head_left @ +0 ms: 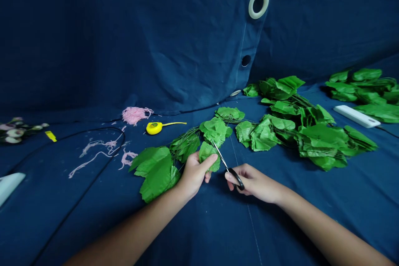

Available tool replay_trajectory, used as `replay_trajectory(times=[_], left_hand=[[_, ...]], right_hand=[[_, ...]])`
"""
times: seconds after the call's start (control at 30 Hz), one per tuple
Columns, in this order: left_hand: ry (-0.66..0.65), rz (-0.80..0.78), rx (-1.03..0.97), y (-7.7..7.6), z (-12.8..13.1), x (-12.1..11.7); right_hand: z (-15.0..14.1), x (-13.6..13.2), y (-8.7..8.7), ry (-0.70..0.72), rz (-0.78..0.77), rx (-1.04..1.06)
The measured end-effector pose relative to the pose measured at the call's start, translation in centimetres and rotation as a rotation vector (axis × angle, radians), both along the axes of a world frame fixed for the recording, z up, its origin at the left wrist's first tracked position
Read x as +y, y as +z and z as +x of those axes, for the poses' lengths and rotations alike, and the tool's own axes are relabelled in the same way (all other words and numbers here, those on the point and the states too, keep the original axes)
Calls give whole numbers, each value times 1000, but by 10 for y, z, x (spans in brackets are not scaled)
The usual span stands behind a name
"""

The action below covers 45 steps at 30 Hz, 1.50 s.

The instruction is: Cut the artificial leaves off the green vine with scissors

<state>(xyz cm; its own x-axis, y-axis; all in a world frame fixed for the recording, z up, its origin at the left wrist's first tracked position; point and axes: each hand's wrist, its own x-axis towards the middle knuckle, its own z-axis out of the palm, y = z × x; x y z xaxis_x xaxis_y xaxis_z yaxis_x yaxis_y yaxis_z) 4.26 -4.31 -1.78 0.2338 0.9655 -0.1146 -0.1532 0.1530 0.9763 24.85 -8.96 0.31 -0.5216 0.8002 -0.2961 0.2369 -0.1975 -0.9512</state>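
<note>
Two hands: both bare, reaching in from the near edge to the centre, just apart.
Left hand (193, 174): closed, thumb and fingers gripping a green leaf.
Right hand (254, 183): closed around the black handles of the scissors.
Scissors (225, 161): thin blades angled far and left, tips at the leaves just beyond the held leaf.
Green leaf (207, 154): artificial-looking, at the centre, between the hands.
Leaf bunch (157, 172): thin wire stems, lying under and left of the left hand.
Leaf pile (321, 143): large, spreading right and far of the hands.
Far right: more leaves (364, 87), with a white bar (357, 116) lying against them.
Far left: pink yarn (136, 115) and a yellow tape measure (155, 128), with loose pink strands (99, 149) nearer.
Left edge: pale flowers (14, 131), a yellow tag (50, 136) and a white object (9, 187).
Black cord (93, 129): curving across the left side.
Surface: blue cloth (124, 62), rising behind as a backdrop with a white grommet (258, 3).
</note>
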Motion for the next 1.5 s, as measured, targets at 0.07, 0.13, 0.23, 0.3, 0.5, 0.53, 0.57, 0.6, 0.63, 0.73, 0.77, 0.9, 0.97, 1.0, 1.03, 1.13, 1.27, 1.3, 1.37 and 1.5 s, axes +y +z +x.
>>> replay_trajectory(times=[0.07, 0.13, 0.23, 0.3, 0.5, 0.53, 0.57, 0.6, 0.63, 0.73, 0.77, 0.9, 0.97, 1.0, 1.03, 1.13, 1.27, 1.3, 1.37, 1.5], left_hand=[[-8, 2, -13, -1, 0, 0], [-14, 7, -14, -1, -1, 0], [-16, 4, -11, -1, -1, 0], [-16, -3, -11, 0, -1, 0], [-23, -2, 8, 2, -2, -1], [-21, -6, 11, 2, -2, -1], [-22, -9, 13, 2, -2, -1], [-23, -11, 14, 2, -2, -1], [-23, -11, 16, 1, -2, -1], [-28, -8, 17, 0, -2, 0], [-29, -8, 16, 0, -2, 0], [-38, -17, 17, 0, -3, 1], [-38, -22, 17, 0, -3, 0], [-37, -22, 16, -1, -3, 0], [-37, -22, 15, -1, -3, 0], [-36, -13, 20, 0, -3, 0], [-36, 1, 35, 0, -2, 0], [-36, 2, 38, 0, -2, 0], [-34, 3, 38, 1, -2, 0], [-29, -1, 30, 1, -2, 0]], right_hand=[[0, 0, 0, 3, -1, 0], [0, 0, 1, 1, 0, -6], [0, 1, 1, -1, 1, -15], [0, 0, 2, 1, 0, -14], [1, 0, 4, 13, 8, -16], [1, 0, 4, 15, 7, -14], [1, 0, 3, 16, 5, -12], [1, 0, 3, 17, 3, -12], [1, 0, 2, 17, 1, -12], [0, 0, 1, 9, -2, -19], [0, 0, 1, 6, 1, -21], [1, 0, 3, 9, 4, -15], [1, 0, 4, 15, 5, -14], [2, 0, 4, 18, 7, -17], [2, 1, 5, 22, 9, -20], [2, 1, 5, 33, 13, -30], [1, 0, 4, 32, 11, -29], [1, 0, 4, 28, 10, -26], [1, 0, 3, 22, 6, -20], [1, 0, 4, 18, 7, -23]])
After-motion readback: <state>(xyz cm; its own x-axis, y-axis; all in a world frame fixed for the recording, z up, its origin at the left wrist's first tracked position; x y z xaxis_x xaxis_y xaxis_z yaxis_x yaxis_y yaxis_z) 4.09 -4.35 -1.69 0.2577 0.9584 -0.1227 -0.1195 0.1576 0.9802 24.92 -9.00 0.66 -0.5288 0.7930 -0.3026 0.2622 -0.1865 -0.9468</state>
